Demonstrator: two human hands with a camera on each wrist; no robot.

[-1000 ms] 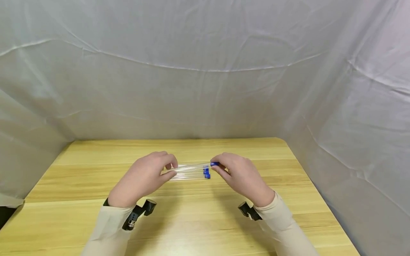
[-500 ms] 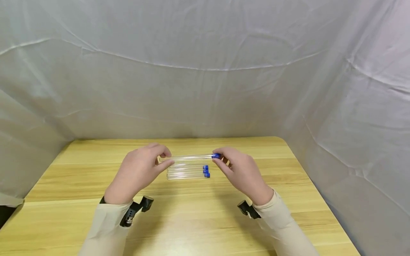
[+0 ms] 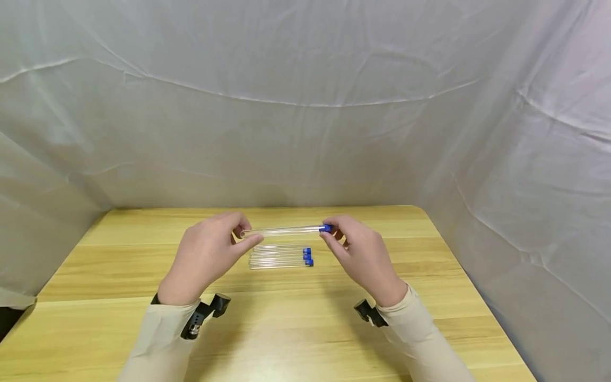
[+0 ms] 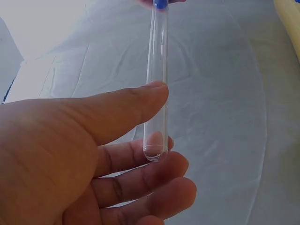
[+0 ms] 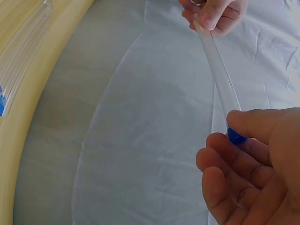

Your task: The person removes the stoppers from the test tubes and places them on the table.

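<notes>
A clear test tube (image 3: 284,231) with a blue cap (image 3: 326,228) is held level above the wooden table (image 3: 119,276). My left hand (image 3: 210,254) pinches its rounded closed end (image 4: 154,150) between thumb and fingers. My right hand (image 3: 360,254) pinches the blue cap (image 5: 236,137) at the other end. In the right wrist view the tube (image 5: 218,75) runs from my fingers to the left hand (image 5: 213,14). Several more capped tubes (image 3: 279,257) lie side by side on the table just below.
White cloth (image 3: 305,106) walls the table at the back and both sides. Wrist-worn camera mounts (image 3: 202,315) sit under both sleeves. The table's right edge (image 3: 472,297) runs close to the right forearm.
Both hands lifted one tube off the row on the table and raised it away from the others, which stayed in place.
</notes>
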